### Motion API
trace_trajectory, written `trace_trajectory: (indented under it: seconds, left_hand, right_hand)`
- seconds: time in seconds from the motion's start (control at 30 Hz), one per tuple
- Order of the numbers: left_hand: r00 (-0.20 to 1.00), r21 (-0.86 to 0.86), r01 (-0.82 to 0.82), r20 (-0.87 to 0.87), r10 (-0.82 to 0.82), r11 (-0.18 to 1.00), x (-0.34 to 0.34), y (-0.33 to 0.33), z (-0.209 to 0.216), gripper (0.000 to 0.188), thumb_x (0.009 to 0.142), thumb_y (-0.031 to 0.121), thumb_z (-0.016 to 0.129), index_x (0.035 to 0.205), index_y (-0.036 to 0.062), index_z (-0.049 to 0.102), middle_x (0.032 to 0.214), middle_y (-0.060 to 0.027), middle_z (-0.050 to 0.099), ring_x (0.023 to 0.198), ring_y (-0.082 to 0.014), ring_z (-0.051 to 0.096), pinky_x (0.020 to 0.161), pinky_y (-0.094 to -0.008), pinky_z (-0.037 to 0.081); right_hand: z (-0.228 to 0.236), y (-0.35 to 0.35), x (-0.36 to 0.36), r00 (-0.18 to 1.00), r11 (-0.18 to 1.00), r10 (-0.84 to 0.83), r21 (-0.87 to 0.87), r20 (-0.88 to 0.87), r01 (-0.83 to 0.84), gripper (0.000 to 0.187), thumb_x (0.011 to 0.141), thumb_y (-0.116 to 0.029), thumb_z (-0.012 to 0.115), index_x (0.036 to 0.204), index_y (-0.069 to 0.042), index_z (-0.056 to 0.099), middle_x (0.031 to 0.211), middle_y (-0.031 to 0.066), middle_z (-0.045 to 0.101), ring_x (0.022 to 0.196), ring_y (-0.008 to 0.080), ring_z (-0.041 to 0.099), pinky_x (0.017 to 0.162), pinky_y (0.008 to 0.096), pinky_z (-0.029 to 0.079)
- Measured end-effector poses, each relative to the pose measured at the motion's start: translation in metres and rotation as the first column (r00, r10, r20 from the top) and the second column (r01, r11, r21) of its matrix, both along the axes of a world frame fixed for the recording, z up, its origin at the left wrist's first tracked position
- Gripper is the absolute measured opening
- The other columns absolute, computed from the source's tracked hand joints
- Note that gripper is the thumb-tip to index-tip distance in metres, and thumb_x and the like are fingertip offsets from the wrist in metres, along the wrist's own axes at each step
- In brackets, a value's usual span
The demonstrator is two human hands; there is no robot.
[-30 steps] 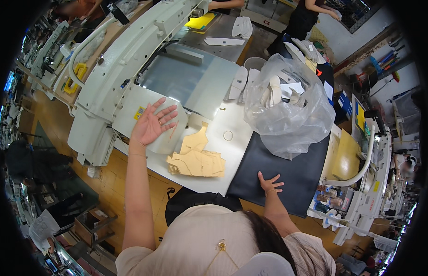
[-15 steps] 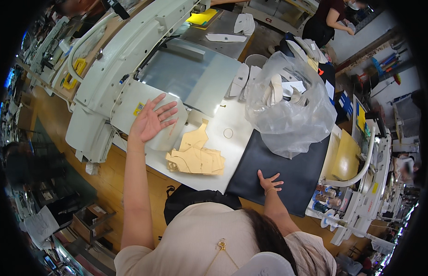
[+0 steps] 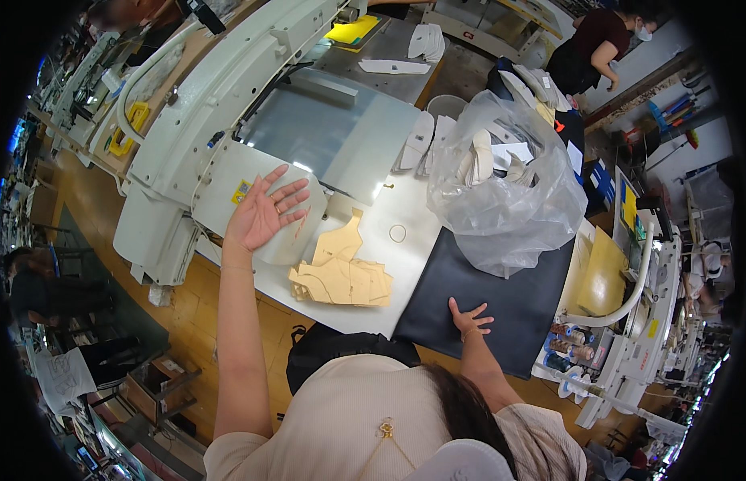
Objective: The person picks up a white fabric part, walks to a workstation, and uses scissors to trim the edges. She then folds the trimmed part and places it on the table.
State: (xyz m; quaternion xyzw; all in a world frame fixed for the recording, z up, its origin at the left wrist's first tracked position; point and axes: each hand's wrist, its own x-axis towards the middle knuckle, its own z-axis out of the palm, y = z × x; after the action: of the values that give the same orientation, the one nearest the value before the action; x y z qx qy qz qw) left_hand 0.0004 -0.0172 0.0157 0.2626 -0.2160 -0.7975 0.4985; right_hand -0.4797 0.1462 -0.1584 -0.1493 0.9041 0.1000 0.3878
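Observation:
My left hand (image 3: 265,212), palm up with its fingers spread, is over a translucent plastic guard (image 3: 297,232) at the front of a large pale sewing machine (image 3: 180,136). Nothing is in it. Beside it on the white tabletop (image 3: 373,321) lies a stack of tan cardboard pattern pieces (image 3: 341,276). On the right, my right hand (image 3: 471,317) lies spread on a black sheet (image 3: 501,297), holding nothing. A big clear plastic bag (image 3: 509,232) with pale cut pieces in it stands at the far edge of that sheet.
A rubber band (image 3: 398,233) and a small brass-coloured piece (image 3: 388,186) lie mid-table. Pale cut pieces (image 3: 417,140) sit beside the bag. Thread spools (image 3: 573,346) and another machine (image 3: 638,353) stand at right. A person (image 3: 602,48) is at the far right.
My hands keep nearly the same place and pose. The person at the far right has shifted, now leaning rightward with an arm hanging lower.

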Motion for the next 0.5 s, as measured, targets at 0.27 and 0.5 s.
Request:
trace_trajectory:
  seconds: [0.27, 0.5]
  left_hand:
    - [1.000, 0.010, 0.004, -0.021, -0.003, 1.000, 0.001, 0.002, 0.003, 0.054, 0.099, 0.044, 0.035, 0.142, 0.0119, 0.029, 0.139, -0.0231, 0.039, 0.123, -0.0331, 0.046, 0.098, -0.0485, 0.043]
    - [1.000, -0.023, 0.013, 0.016, -0.013, 1.000, 0.002, 0.003, 0.002, 0.055, 0.098, 0.045, 0.037, 0.142, 0.0126, 0.030, 0.140, -0.0225, 0.038, 0.125, -0.0332, 0.043, 0.101, -0.0494, 0.040]
  right_hand:
    - [-0.006, -0.003, 0.000, 0.999, 1.000, -0.014, 0.021, -0.035, 0.015, 0.129, 0.058, -0.085, 0.058, 0.145, -0.031, -0.021, 0.149, 0.0164, -0.029, 0.137, 0.0467, -0.020, 0.105, 0.0684, 0.006]
    - [-0.009, 0.001, 0.000, 1.000, 1.000, -0.025, 0.000, -0.011, 0.025, 0.131, 0.056, -0.085, 0.058, 0.145, -0.031, -0.020, 0.149, 0.0165, -0.030, 0.137, 0.0467, -0.020, 0.105, 0.0680, 0.005]
